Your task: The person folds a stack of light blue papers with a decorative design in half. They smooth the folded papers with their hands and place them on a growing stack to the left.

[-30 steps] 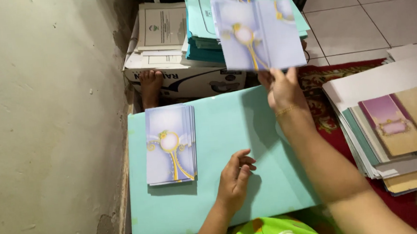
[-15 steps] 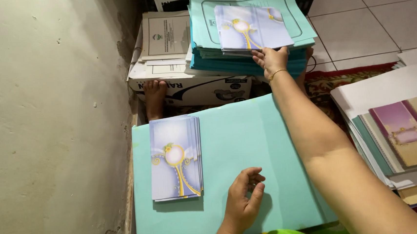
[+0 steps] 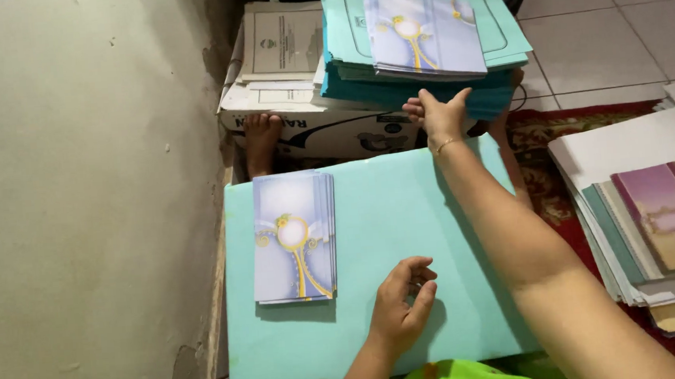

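My right hand (image 3: 439, 113) reaches forward, fingers apart, just below a small pile of lilac cards (image 3: 422, 33) printed with a gold ornament. That pile lies on a thick stack of teal folders (image 3: 417, 81) at the far side. It holds nothing. My left hand (image 3: 403, 303) rests loosely curled and empty on a large teal sheet (image 3: 402, 209) across my lap. A second stack of the same lilac cards (image 3: 293, 236) lies on the left part of this sheet.
A cardboard box (image 3: 310, 132) with white printed papers (image 3: 280, 47) carries the teal stack. A bare foot (image 3: 259, 139) shows beside it. A plastered wall (image 3: 76, 192) runs along the left. Stacked papers and pink-beige cards (image 3: 664, 222) lie at the right on a red patterned rug (image 3: 550, 167).
My right hand carried a few lilac cards forward, laid them on the teal stack and let go. It has drawn back slightly. My left hand stayed on the sheet.
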